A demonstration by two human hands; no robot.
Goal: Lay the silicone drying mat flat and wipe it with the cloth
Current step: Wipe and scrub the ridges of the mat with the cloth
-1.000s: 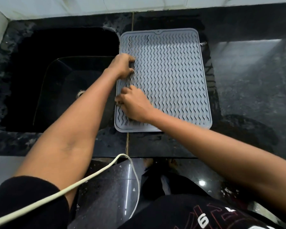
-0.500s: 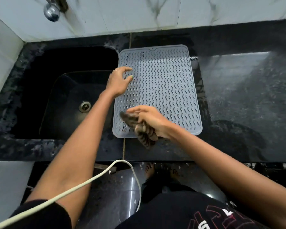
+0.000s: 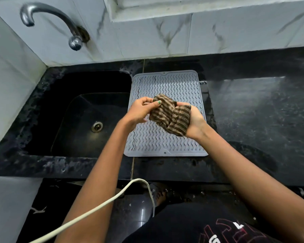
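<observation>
Brown striped cloth (image 3: 170,115), clamped by fingers of left hand (image 3: 140,111) and right hand (image 3: 194,120), held above grey silicone drying mat (image 3: 167,142), whose long axis runs 12 to 6 o'clock.

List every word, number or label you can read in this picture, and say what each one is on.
Red and white print on the black shirt: cut off by the frame edge and upside down, not readable.
Grey drying mat, striped cloth, tap, counter: no text visible.

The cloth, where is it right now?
Head view, centre: the striped cloth is bunched between left hand and right hand, above the mat.
</observation>
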